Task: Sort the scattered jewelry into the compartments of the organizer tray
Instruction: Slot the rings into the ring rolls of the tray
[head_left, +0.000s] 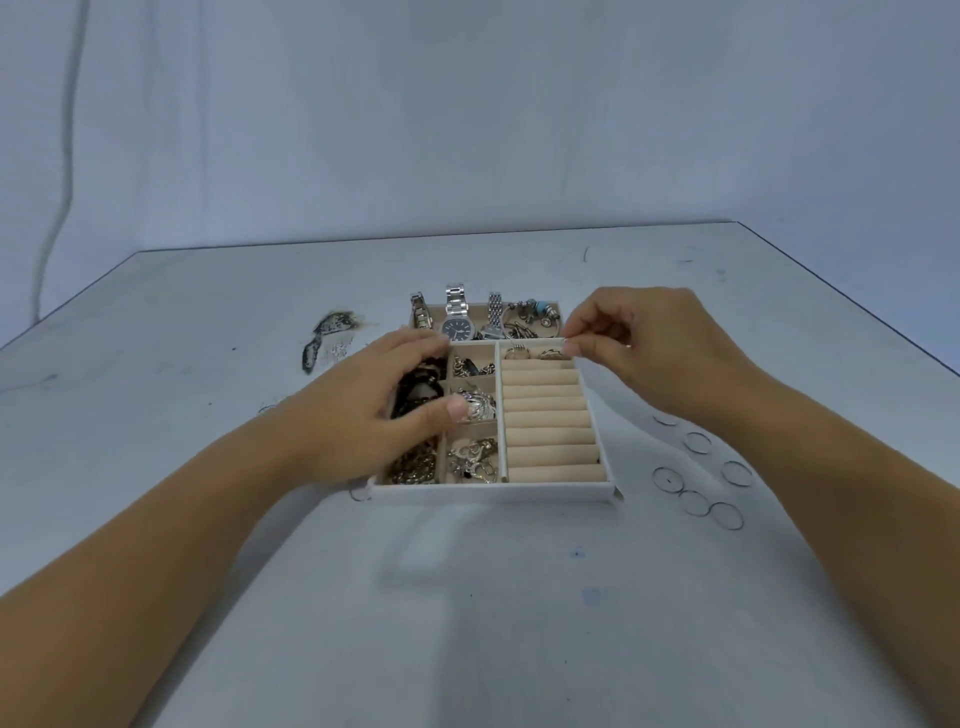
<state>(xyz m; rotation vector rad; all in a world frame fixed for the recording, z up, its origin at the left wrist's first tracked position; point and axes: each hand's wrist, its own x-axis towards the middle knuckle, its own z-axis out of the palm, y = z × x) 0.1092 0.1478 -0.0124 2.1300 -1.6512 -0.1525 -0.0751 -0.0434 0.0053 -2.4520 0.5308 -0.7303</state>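
Right grip (649, 353) hovers just beside rings (535, 354) in tray (493, 492).

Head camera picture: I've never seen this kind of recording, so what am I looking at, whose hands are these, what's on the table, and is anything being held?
No machine here. A camera worn on a person's head looks forward and down, so the two bare arms are the wearer's own. On the grey table sits an organizer tray: watches at the far end, chains and charms in small compartments, padded ring rolls on the right with a few rings in the farthest slot. Thin hoops lie loose on the table right of the tray. The left hand lies open over the tray's left side. The right hand pinches its fingertips at the rolls' far right corner; whether they hold anything is too small to tell.
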